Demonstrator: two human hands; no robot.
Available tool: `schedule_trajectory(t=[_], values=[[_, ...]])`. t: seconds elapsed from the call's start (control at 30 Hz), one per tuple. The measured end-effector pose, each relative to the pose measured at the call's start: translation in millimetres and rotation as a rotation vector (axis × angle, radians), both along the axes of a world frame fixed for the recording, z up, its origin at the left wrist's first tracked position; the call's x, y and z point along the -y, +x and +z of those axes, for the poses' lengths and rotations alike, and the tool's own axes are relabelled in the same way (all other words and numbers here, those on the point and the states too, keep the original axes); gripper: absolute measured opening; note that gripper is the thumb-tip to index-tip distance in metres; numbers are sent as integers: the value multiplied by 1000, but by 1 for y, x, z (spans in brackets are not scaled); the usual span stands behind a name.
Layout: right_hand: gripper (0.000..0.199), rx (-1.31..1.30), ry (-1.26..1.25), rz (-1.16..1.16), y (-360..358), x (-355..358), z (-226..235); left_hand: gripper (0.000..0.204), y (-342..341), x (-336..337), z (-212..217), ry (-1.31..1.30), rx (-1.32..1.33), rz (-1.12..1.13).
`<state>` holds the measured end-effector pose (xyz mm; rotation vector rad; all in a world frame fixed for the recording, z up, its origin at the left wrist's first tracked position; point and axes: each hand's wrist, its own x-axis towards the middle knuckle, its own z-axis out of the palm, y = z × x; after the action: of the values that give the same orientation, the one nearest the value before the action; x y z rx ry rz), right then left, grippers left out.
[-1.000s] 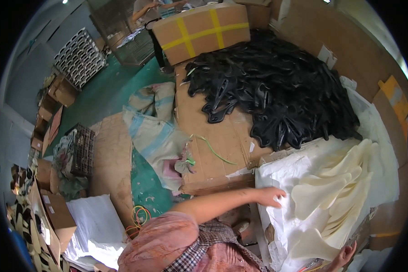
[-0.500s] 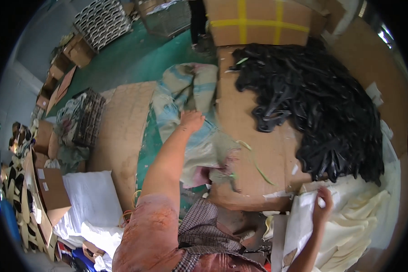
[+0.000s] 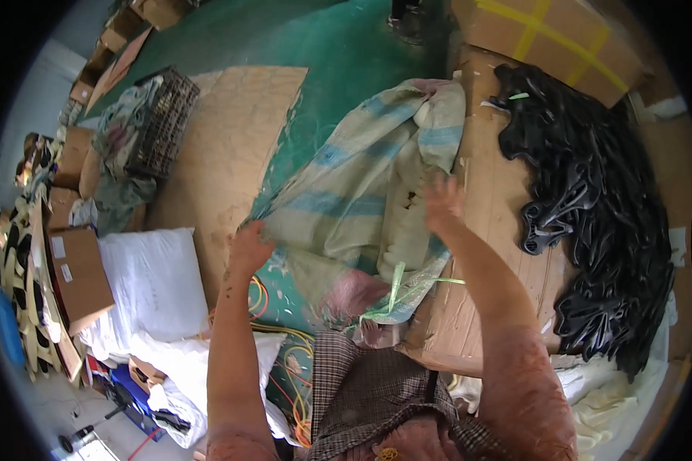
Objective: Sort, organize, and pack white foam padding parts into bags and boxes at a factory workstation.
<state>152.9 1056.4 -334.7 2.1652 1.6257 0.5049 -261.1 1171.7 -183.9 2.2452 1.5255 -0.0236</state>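
Note:
A large woven sack (image 3: 338, 173), pale grey-green with blue stripes, lies spread in front of me. It stretches from the green floor to the side of the cardboard-topped surface. My left hand (image 3: 251, 247) is closed around the sack's left edge, pulling it out to the side. Close to the sack's right part, my right hand (image 3: 444, 204) is slightly blurred, its fingers apart and nothing seen in them. Whether it touches the cloth I cannot tell. Near the sack's lower end are a pink patch and a light green strip (image 3: 397, 286).
On the right, a heap of glossy black pieces (image 3: 607, 223) covers the cardboard surface (image 3: 488, 307). A taped carton (image 3: 553, 38) stands behind. At left are a flat cardboard sheet (image 3: 215, 154), a dark crate (image 3: 165, 123) and a white sack (image 3: 158, 280). Coloured cords (image 3: 300, 338) lie on the floor.
The sack has gone from bunched to spread wide. My left hand has moved left with its edge. My right hand has come up from the lower right to the sack. The view has shifted.

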Motion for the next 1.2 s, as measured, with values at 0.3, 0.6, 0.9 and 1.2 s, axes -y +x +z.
schedule_trajectory(t=[0.3, 0.6, 0.9, 1.2], values=[[24, -723, -88, -257, 55, 19, 55, 59, 148, 183, -26, -13, 100, -298], [4, -1385, 105, 57, 20, 67, 172, 28, 41, 230, -69, -134, 127, 204], [2, -1378, -206, 140, 53, 206, 342, 29, 69, 298, 72, -577, 1365, 758], [9, -1275, -567, -57, 69, 311, 345, 40, 59, 305, 137, -1110, 983, 80]])
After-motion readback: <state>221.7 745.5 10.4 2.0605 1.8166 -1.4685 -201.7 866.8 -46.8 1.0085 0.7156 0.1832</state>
